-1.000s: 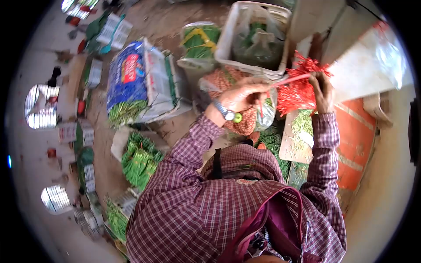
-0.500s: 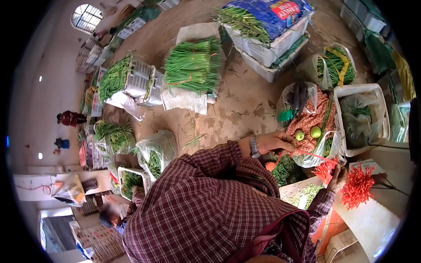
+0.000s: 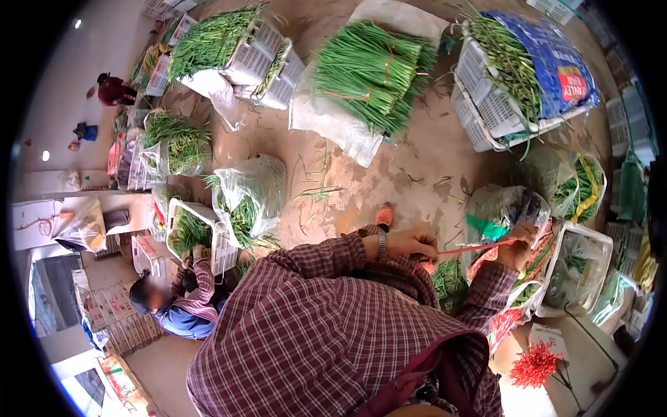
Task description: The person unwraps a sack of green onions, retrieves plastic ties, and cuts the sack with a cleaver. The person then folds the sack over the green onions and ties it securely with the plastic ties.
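In the head view, a red strip [image 3: 476, 247] spans the gap between the person's two hands, above the dark leafy greens [image 3: 449, 281] and the floor [image 3: 410, 179]. The left hand [image 3: 408, 245], with a metal-banded watch [image 3: 382, 245] at its wrist, has its grip closed in a small pinch on one end. The right hand [image 3: 518, 249] pinches the strip farther along, its grip likewise closed; that two-sided hold is probably why the strip runs nearly straight.

Just beyond the right hand sit a clear bag [image 3: 497, 208] with a bright green patch and a white bin [image 3: 589, 233]. A red tuft [image 3: 536, 364] of thin strands rests near the right forearm, on a pale surface [image 3: 531, 402], apparently placed to be within easy reach.

Farther out, long green bundles [image 3: 379, 73] lie on a whitish sheet [image 3: 337, 132], presumably to keep them off the dirt (red bands [image 3: 387, 69] cinch several of them). A blue printed bag [image 3: 549, 52] drapes over stalks in a white crate [image 3: 479, 76], perhaps as a cover. At the far left, a co-worker [image 3: 186, 316] reaches into a basket [image 3: 224, 254] of greens, well apart from the strip.
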Motion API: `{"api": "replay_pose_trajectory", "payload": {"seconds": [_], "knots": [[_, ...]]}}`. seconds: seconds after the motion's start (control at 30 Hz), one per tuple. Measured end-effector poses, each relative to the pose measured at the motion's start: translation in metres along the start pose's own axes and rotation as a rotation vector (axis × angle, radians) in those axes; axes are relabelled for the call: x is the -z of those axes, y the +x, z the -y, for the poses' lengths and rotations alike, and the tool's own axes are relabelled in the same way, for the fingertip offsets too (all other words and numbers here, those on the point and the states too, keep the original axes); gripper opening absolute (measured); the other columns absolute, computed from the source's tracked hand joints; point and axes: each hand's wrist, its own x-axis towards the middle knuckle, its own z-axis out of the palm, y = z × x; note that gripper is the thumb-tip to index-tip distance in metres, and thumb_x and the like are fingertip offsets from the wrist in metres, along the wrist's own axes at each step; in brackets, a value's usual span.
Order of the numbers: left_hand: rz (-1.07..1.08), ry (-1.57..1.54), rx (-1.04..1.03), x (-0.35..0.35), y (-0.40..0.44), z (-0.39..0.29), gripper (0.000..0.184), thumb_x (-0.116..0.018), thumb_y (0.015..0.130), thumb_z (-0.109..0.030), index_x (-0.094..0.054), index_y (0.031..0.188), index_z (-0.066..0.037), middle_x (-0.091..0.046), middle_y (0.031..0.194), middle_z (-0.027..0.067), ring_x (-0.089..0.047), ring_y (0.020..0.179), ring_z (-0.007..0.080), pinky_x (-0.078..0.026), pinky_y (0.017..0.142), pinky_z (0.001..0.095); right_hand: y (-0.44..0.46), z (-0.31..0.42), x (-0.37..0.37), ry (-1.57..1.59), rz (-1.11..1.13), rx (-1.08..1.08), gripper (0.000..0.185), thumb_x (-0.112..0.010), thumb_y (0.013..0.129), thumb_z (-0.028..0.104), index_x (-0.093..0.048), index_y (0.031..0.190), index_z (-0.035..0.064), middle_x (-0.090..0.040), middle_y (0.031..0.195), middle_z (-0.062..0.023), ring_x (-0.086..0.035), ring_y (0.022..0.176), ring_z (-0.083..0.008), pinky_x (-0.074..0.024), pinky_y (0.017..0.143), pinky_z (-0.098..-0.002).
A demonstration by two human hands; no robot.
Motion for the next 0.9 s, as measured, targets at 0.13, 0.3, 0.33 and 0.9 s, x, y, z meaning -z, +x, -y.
{"api": "replay_pose_trajectory", "payload": {"seconds": [0.13, 0.3, 0.33, 0.9], "knots": [[-0.088, 0.033, 0.003, 0.053, -0.004, 0.003, 0.022, -0.058, 0.083, -0.022, -0.060, 0.090, -0.002, -0.055, 0.077, -0.0007, -0.046, 0.064, 0.0037, -0.037, 0.061, 0.0152, 0.048, -0.042, -0.011, -0.496, -0.101, 0.085, 0.015, -0.047, 0.090, 0.017, -0.049, 0.095, 0.0031, -0.044, 0.076, -0.0005, -0.029, 0.049, -0.0058, -0.0251, 0.039, -0.0193], [-0.425, -0.102, -0.024, 0.119, -0.004, 0.014, 0.029, -0.063, 0.079, -0.026, -0.060, 0.095, -0.002, -0.058, 0.082, 0.0021, -0.053, 0.073, 0.0081, -0.041, 0.065, 0.0188, 0.102, -0.065, -0.010, -1.421, -0.347, 0.274, 0.013, -0.053, 0.088, 0.018, -0.056, 0.094, 0.0065, -0.048, 0.070, 0.0037, -0.027, 0.046, -0.0006, -0.0192, 0.038, -0.0150], [-0.587, -0.140, -0.005, 0.143, -0.003, 0.020, 0.031, -0.064, 0.078, -0.028, -0.060, 0.096, -0.003, -0.059, 0.085, 0.0030, -0.055, 0.076, 0.0098, -0.043, 0.067, 0.0210, 0.116, -0.063, -0.003, -1.434, -0.346, 0.248, 0.013, -0.053, 0.088, 0.018, -0.056, 0.094, 0.0065, -0.048, 0.070, 0.0037, -0.027, 0.046, -0.0006, -0.0192, 0.038, -0.0150], [-1.599, -1.083, -0.218, 0.544, -0.010, 0.192, 0.067, -0.063, 0.076, -0.044, -0.041, 0.126, -0.005, -0.041, 0.129, 0.0120, -0.036, 0.119, 0.0269, -0.027, 0.097, 0.0458, 0.221, -0.128, 0.215, -1.828, -0.773, -0.971, 0.008, -0.055, 0.086, 0.014, -0.057, 0.088, 0.0071, -0.054, 0.066, 0.0021, -0.034, 0.043, 0.0004, -0.0234, 0.038, -0.0160]]}}
